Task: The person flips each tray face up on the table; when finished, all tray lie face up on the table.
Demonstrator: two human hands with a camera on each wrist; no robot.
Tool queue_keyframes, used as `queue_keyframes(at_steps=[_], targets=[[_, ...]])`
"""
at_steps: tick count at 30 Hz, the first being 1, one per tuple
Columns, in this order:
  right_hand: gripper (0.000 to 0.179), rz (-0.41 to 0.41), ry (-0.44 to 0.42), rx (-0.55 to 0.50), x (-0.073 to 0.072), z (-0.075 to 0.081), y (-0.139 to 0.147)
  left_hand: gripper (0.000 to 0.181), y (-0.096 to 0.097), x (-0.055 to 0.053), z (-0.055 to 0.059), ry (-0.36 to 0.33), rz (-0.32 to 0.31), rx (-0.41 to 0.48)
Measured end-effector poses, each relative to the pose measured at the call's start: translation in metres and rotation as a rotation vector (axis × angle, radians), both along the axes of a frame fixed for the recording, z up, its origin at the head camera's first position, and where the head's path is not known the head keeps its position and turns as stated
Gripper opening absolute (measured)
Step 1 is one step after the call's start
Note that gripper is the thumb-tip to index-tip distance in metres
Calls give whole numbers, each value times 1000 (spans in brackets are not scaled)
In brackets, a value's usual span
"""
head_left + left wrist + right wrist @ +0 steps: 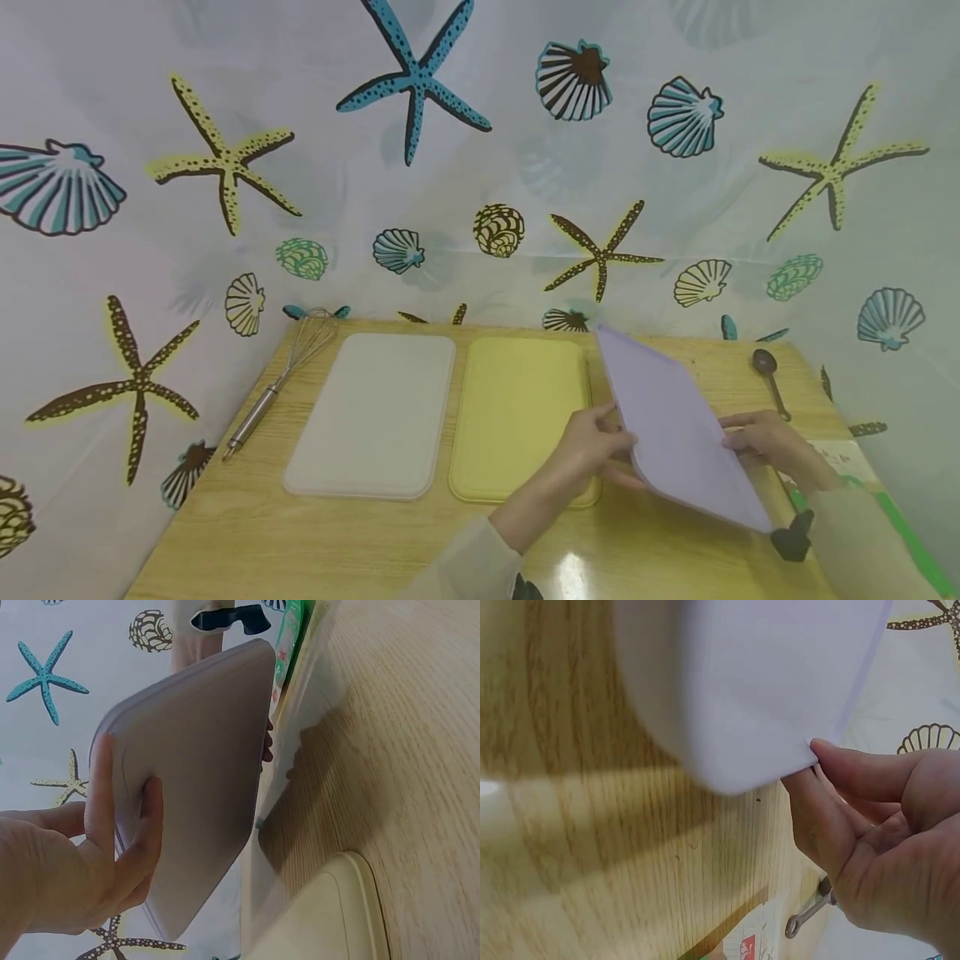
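A lavender rectangular plastic board (675,425), thin with rounded corners, is held tilted above the right part of the wooden table. My left hand (588,446) grips its left edge; in the left wrist view the fingers (100,795) spread over its underside. On the opposite edge, my right hand (768,446) pinches the board between thumb and fingers, as the right wrist view shows. Left of it, a yellow board (517,417) of similar shape lies flat, partly behind my left hand. Further left lies a white board (371,417).
A metal whisk (277,387) lies along the table's left edge. Near the right edge are a dark spoon (767,367) and a green-and-white packet (843,462), partly covered by my right arm. A curtain (480,167) printed with shells and starfish hangs behind the wooden table (300,542).
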State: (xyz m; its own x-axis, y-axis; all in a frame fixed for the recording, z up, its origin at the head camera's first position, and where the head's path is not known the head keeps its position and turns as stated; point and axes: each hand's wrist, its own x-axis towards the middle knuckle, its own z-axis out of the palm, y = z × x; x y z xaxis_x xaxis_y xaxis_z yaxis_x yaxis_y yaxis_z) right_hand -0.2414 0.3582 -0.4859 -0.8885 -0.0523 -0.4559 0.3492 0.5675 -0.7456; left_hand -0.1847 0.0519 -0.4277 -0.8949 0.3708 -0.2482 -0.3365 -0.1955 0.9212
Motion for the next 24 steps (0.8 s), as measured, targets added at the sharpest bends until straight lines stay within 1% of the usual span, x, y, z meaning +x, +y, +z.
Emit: queue_keyframes(at_steps=[7, 14, 18, 24], targets=[[51, -16, 41, -42, 8, 2, 5, 66, -3, -9, -1, -7, 7, -60], [54, -16, 48, -49, 14, 5, 12, 70, -7, -19, -7, 12, -19, -108], [55, 2, 67, -78, 15, 6, 17, 68, -9, -24, -11, 31, -32, -141], [58, 9, 86, -58, 20, 9, 23, 64, -12, -28, -18, 44, -76, -227]])
